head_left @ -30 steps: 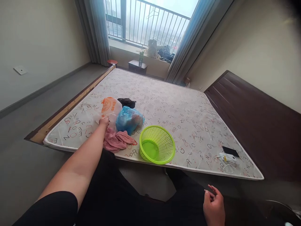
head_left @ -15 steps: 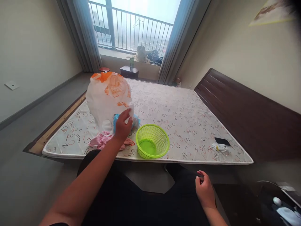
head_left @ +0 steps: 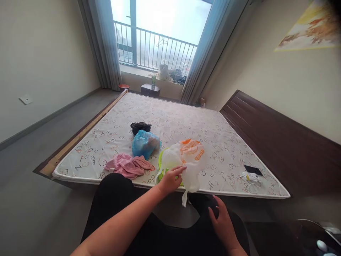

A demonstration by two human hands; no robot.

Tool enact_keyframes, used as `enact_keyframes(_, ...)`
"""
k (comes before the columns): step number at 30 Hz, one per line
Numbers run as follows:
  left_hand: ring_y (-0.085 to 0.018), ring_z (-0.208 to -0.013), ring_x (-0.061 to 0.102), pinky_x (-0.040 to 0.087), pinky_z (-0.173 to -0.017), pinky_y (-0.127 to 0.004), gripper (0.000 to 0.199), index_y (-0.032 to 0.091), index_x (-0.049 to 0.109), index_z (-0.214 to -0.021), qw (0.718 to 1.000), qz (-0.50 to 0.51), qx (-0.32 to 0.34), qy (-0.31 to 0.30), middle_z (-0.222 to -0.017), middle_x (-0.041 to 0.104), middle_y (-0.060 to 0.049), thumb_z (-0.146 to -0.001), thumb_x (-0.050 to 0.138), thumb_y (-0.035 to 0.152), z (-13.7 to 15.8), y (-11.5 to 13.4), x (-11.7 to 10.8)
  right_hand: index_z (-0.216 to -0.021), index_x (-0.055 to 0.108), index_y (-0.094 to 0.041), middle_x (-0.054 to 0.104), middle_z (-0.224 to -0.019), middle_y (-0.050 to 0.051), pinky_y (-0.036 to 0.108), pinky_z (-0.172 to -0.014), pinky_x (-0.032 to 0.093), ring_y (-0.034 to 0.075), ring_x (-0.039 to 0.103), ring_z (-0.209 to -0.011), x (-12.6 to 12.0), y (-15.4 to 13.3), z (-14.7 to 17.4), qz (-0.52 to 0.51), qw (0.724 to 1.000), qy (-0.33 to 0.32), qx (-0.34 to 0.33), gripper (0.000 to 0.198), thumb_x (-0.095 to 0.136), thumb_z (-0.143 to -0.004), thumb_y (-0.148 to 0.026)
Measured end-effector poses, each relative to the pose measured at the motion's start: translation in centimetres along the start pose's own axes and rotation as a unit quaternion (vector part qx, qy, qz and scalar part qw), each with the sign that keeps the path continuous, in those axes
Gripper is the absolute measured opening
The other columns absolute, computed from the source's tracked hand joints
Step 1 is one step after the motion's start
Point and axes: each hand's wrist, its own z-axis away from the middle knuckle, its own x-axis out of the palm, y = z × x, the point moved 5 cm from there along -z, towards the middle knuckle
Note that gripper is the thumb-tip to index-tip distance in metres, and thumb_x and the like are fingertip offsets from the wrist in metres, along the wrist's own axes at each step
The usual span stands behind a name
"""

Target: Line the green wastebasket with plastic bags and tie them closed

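Observation:
My left hand [head_left: 172, 180] has its fingers closed on a white plastic bag [head_left: 191, 170] with orange print. That bag drapes over the light green basket [head_left: 160, 160], hiding most of it, and one handle hangs past the mattress edge. My right hand [head_left: 222, 218] is beside my right knee, fingers apart, holding nothing. Left of the basket rests a filled blue plastic bag [head_left: 145, 144], and behind it lies a black plastic bag [head_left: 140, 127]. A crumpled pink towel [head_left: 128, 166] sits near the front edge of the mattress.
The letter-printed mattress [head_left: 170, 119] lies on a bed frame with a dark headboard [head_left: 266, 131] at right. A black phone [head_left: 253, 170] and a white cable [head_left: 252, 179] are at its right front. Beyond stands a nightstand [head_left: 150, 91] with a bottle [head_left: 153, 81].
My left hand has brought the white bag down and right, from above the towel to over the basket. The blue and black bags have come into view. My right hand has moved left, fingers spreading.

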Motion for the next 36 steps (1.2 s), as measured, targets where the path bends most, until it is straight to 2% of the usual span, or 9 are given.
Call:
enact_keyframes(7,-0.02,-0.109,0.072,0.061,-0.096,-0.036,0.055,0.028,0.067,-0.133,0.996,0.065,-0.033,-0.042,-0.134,0.07,-0.003,-0.079,0.062,0.019,-0.8,-0.8,-0.3,-0.159,0.029,-0.027,0.037,-0.164,0.012,0.06,-0.118,0.039,0.033,0.037,-0.15,4.4,-11.2,-3.0,-0.076,0.995,-0.032,-0.064,0.082,0.069,-0.089,-0.041)
enact_keyframes(12,-0.024,-0.111,0.071,0.056,-0.104,-0.04,0.028,0.028,0.073,-0.108,1.0,-0.002,-0.03,-0.006,-0.114,0.077,-0.004,-0.08,0.068,0.024,-0.9,-0.7,-1.9,-0.149,0.05,-0.03,0.046,-0.158,0.01,0.065,-0.12,0.034,0.036,0.042,-0.147,5.4,-16.0,-6.5,-0.076,0.988,-0.049,-0.128,0.068,0.073,-0.086,-0.032)
enact_keyframes(15,-0.026,-0.127,0.063,0.049,-0.112,-0.043,0.013,0.028,0.069,-0.09,0.999,-0.023,-0.021,0.045,-0.127,0.073,-0.005,-0.082,0.062,0.021,-0.9,-0.7,-3.3,-0.128,0.069,-0.031,0.062,-0.142,0.008,0.063,-0.118,0.037,0.034,0.053,-0.138,5.7,-17.4,-8.4,-0.099,0.986,-0.058,-0.118,0.039,0.068,-0.089,-0.03)
enact_keyframes(18,-0.024,-0.131,0.061,0.046,-0.114,-0.042,0.008,0.027,0.062,-0.084,0.997,-0.004,-0.02,0.08,-0.137,0.068,-0.005,-0.081,0.058,0.02,-1.1,-0.7,-4.6,-0.11,0.075,-0.028,0.069,-0.128,0.009,0.06,-0.117,0.039,0.032,0.057,-0.129,6.3,-18.3,-9.7,-0.112,0.988,-0.056,-0.095,0.022,0.065,-0.091,-0.032)
enact_keyframes(22,-0.024,-0.127,0.063,0.047,-0.109,-0.042,0.006,0.025,0.054,-0.082,0.993,0.011,-0.013,0.113,-0.124,0.073,-0.007,-0.079,0.059,0.022,-1.5,-0.6,-5.3,-0.141,0.056,-0.024,0.059,-0.144,0.013,0.049,-0.105,0.052,0.03,0.056,-0.132,8.7,-19.5,-10.2,-0.186,0.975,-0.116,-0.028,0.057,0.068,-0.086,-0.038)
enact_keyframes(26,-0.022,-0.103,0.069,0.053,-0.095,-0.037,0.015,0.023,0.054,-0.087,0.992,-0.022,-0.044,0.12,-0.099,0.071,-0.003,-0.078,0.065,0.028,-1.7,-1.4,-4.7,-0.149,0.045,-0.02,0.054,-0.149,0.016,0.046,-0.114,0.043,0.032,0.052,-0.138,10.5,-22.0,-9.8,-0.236,0.955,-0.159,-0.08,0.079,0.074,-0.08,-0.046)
enact_keyframes(29,-0.019,-0.094,0.068,0.053,-0.092,-0.035,0.021,0.022,0.056,-0.097,0.99,-0.027,-0.082,0.113,-0.098,0.069,-0.001,-0.078,0.067,0.025,-1.9,-2.4,-4.4,-0.141,0.054,-0.015,0.063,-0.138,0.019,0.046,-0.11,0.045,0.036,0.057,-0.13,10.3,-22.9,-9.7,-0.243,0.954,-0.155,-0.075,0.073,0.074,-0.082,-0.053)
enact_keyframes(32,-0.019,-0.103,0.068,0.052,-0.096,-0.034,0.031,0.022,0.057,-0.11,0.991,-0.017,-0.084,0.107,-0.106,0.069,-0.002,-0.081,0.067,0.022,-2.3,-2.8,-4.6,-0.125,0.066,-0.015,0.073,-0.117,0.015,0.04,-0.095,0.053,0.032,0.067,-0.11,9.5,-22.1,-9.6,-0.263,0.956,-0.133,0.007,0.053,0.064,-0.091,-0.056)
enact_keyframes(36,-0.02,-0.102,0.067,0.05,-0.098,-0.037,0.046,0.022,0.055,-0.129,0.987,-0.133,-0.071,0.06,-0.106,0.07,-0.004,-0.084,0.067,0.022,-2.6,-2.7,-4.8,-0.101,0.072,-0.017,0.074,-0.092,0.01,0.034,-0.081,0.053,0.025,0.067,-0.087,8.1,-19.3,-9.6,-0.301,0.947,-0.062,0.089,0.044,0.063,-0.09,-0.059)
